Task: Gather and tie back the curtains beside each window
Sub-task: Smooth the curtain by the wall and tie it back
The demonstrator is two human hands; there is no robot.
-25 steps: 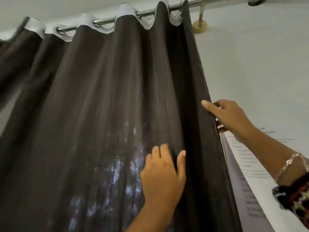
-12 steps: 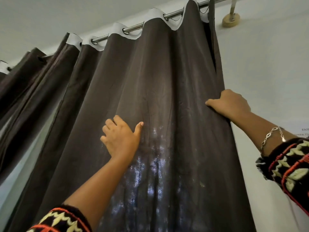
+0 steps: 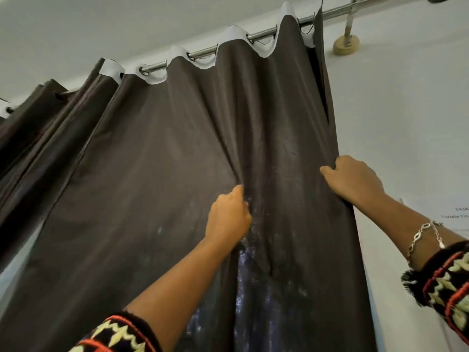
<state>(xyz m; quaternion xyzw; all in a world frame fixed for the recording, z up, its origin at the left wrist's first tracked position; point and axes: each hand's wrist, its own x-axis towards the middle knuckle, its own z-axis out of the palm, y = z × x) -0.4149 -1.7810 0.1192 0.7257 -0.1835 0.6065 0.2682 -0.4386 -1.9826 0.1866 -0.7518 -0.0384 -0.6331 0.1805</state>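
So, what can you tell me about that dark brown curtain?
The dark brown curtain is thin cloth with a white top band, hanging in folds from a metal rod. It is spread wide, not yet gathered; light shows through low down. The left hand pinches a middle fold; the right hand grips its right edge.

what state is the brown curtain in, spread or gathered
Mostly spread: the curtain hangs wide along the rod in loose waves. The left hand pinches one fold, the right hand grips its edge.
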